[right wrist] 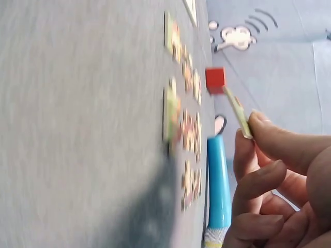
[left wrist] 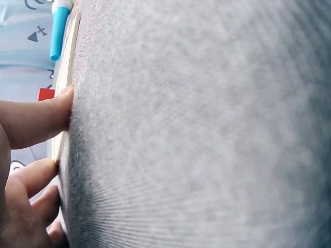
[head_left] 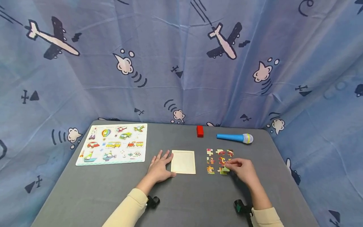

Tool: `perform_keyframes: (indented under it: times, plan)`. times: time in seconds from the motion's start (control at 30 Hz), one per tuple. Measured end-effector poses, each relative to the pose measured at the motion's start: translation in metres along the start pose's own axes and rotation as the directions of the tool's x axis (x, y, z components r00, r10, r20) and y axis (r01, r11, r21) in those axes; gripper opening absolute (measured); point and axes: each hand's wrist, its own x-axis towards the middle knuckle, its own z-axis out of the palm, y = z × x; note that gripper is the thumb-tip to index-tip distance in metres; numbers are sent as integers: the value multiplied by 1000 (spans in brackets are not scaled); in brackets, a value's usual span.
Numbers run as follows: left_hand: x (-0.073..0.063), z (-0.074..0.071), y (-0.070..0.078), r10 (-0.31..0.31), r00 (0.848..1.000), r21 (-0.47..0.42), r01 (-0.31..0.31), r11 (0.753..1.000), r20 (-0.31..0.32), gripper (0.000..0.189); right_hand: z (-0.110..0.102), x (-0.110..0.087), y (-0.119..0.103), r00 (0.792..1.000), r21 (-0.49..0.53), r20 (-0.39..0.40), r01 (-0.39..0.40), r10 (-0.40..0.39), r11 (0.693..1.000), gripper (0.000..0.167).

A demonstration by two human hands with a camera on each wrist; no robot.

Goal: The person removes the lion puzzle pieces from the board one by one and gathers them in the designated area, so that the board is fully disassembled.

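A square, pale wooden puzzle tray (head_left: 183, 161) lies on the table with a shallow recess and raised border. My left hand (head_left: 158, 170) rests at its left side, fingers spread, the thumb by the lower left corner. In the left wrist view, the thumb (left wrist: 44, 119) and a fingertip touch the tray's edge. My right hand (head_left: 242, 170) pinches a jigsaw piece (right wrist: 238, 113) between thumb and finger, lifted above the table in the right wrist view. Several other colourful jigsaw pieces (head_left: 210, 152) lie in loose rows to the right of the tray.
A red block (head_left: 200, 131) stands at the back. To its right lies a blue toy microphone (head_left: 231, 137) with a silvery head. A white picture board of vehicles (head_left: 113, 145) lies at the left of the grey table (head_left: 193, 201). A patterned blue curtain (head_left: 158, 63) hangs behind.
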Motion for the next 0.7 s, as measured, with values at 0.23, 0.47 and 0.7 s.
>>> perform_keyframes:
  times: [0.23, 0.47, 0.7]
  plan:
    - [1, -2, -1, 14, 1000, -6, -14, 1000, 1, 88, -15, 6, 20, 999, -29, 10, -34, 34, 999, 27]
    - [-2, 0, -3, 10, 1000, -18, -10, 1000, 4, 88, -12, 10, 33, 999, -98, 27, -30, 33, 995, 26]
    - [-2, -2, -3, 16, 1000, -10, -16, 1000, 4, 88, -9, 14, 35, 997, -157, 18, -67, 71, 985, 24]
